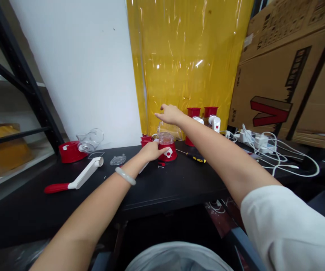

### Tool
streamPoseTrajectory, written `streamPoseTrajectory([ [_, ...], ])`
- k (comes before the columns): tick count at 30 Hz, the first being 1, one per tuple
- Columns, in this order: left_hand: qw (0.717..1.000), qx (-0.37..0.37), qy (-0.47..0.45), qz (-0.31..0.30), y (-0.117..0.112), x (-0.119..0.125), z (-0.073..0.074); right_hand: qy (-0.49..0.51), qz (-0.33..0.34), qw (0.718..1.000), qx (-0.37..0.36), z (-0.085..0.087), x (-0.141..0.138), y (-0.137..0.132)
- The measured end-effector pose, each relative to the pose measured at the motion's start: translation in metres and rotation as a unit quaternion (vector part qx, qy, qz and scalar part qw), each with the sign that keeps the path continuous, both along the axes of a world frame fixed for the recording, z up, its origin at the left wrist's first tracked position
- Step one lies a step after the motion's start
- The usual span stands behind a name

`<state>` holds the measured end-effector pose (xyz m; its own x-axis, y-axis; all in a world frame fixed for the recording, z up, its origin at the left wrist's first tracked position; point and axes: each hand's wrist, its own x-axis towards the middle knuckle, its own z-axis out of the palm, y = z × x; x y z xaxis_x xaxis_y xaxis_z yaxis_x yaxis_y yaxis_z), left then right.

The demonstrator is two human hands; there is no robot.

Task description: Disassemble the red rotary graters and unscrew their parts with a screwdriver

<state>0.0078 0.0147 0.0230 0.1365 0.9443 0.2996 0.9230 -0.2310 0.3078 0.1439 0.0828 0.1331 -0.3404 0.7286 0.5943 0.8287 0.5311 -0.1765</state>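
My left hand [151, 151], with a pale bangle on its wrist, grips the side of a small red base [170, 152] with a clear plastic housing [166, 138], which looks like part of a hand-crank grater. The thumb lies across the front of the base, and the other fingers are partly hidden. Just above the clear housing is my right hand [170, 114], its fingers stretched out and apart, with nothing visible in them. Behind my left hand stands a red part [146, 140]. Small red pieces [161, 165] lie in front of the base.
On the left are a white crank with red handle [84, 175], a clear disc [118, 160] and another red base [71, 151]. A yellow-black screwdriver [196, 157] lies right of centre. Two red-and-white graters [214, 121], white cables [278, 150] and a cardboard box [275, 86] are at right.
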Motion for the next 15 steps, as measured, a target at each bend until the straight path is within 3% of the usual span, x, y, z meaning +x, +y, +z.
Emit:
streamPoseTrajectory([
  [4, 0.999, 0.024, 0.005, 0.035, 0.0, 0.003, -0.015, -0.041, -0.074, 0.996, 0.027, -0.006, -0.009, -0.003],
  [9, 0.995, 0.058, 0.036, 0.072, 0.001, 0.007, -0.022, 0.003, -0.116, 0.993, 0.023, -0.014, -0.014, -0.008],
  [15, 0.99, 0.08, -0.057, 0.097, 0.01, 0.008, -0.026, -0.006, -0.115, 0.993, 0.036, -0.014, -0.014, -0.01],
])
